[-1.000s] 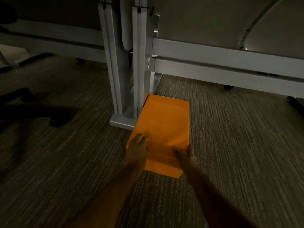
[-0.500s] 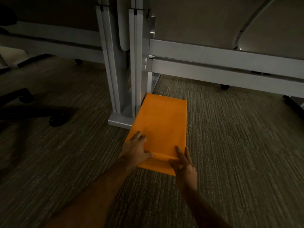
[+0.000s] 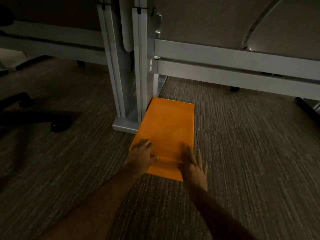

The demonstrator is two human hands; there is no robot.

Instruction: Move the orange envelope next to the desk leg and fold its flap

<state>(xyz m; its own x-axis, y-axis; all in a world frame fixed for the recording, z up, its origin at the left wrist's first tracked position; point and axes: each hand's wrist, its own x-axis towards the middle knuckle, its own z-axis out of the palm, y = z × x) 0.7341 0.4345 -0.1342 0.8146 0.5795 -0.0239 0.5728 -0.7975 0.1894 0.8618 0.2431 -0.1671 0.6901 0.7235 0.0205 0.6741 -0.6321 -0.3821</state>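
Observation:
An orange envelope [image 3: 167,129] lies flat on the carpet, its left edge against the foot of the grey metal desk leg [image 3: 141,66]. Its flap [image 3: 164,168] is at the near end, with a crease line across between my hands. My left hand [image 3: 141,155] lies palm down on the near left part of the envelope, fingers spread. On the near right part, my right hand [image 3: 193,164] presses flat with fingers extended along the crease. Neither hand grips anything.
Grey desk rails [image 3: 233,66] run across at the back. An office chair base with a castor [image 3: 58,126] sits on the left. Another castor [image 3: 234,88] shows at the back right. Striped grey carpet [image 3: 251,153] spreads all around.
My right hand slid from the flap's corner up onto the envelope and flattened along the crease. The left hand shifted slightly and stays flat. The envelope has barely moved.

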